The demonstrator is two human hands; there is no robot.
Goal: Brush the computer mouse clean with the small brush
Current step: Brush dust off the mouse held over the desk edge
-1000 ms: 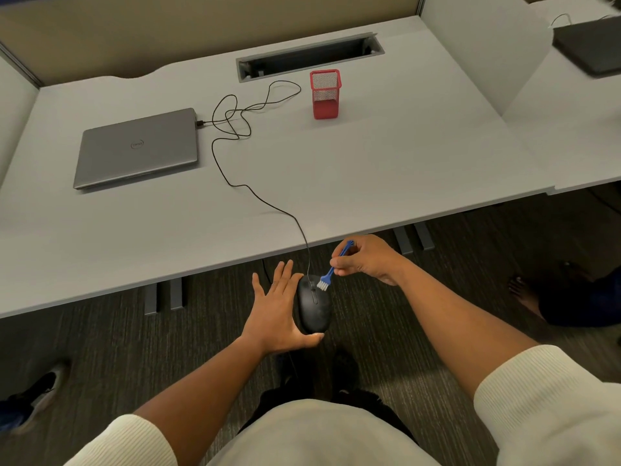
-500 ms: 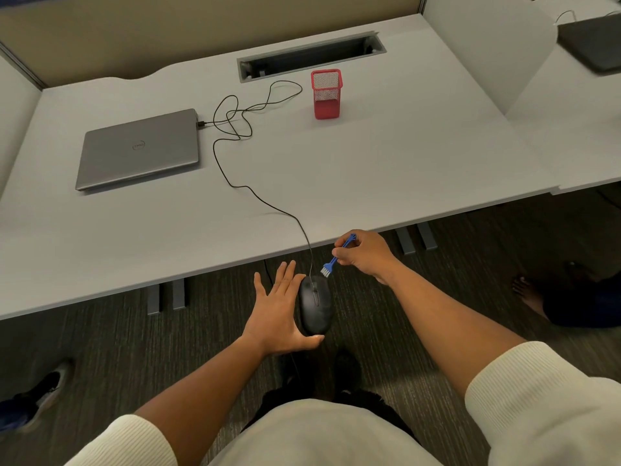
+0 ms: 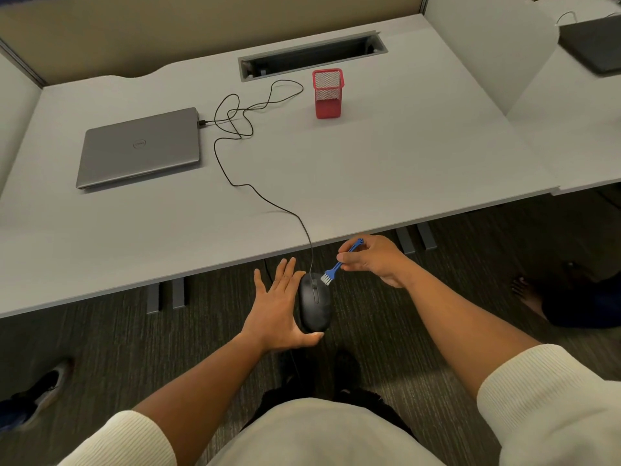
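My left hand (image 3: 275, 311) carries the black wired mouse (image 3: 315, 304) off the desk, just past its front edge and over the carpet. Fingers straight and spread along the mouse's left side, thumb under its rear end; the hand is flat, not curled round it. Mouse top faces up, scroll wheel visible, cord end pointing toward the desk.

My right hand (image 3: 373, 260) pinches the small blue brush (image 3: 339, 262) by the middle of its handle, fingers curled. White bristles point down-left and sit at the mouse's front right corner; I cannot tell whether they touch it.

The mouse cable (image 3: 255, 191) runs up over the front edge of the white desk (image 3: 403, 169), loops near the back, and plugs into the right side of a closed silver Dell laptop (image 3: 139, 148) toward the left edge. 1 red mesh pen cup (image 3: 328, 94) stands upright near the back edge, just in front of the cable slot (image 3: 312, 55).
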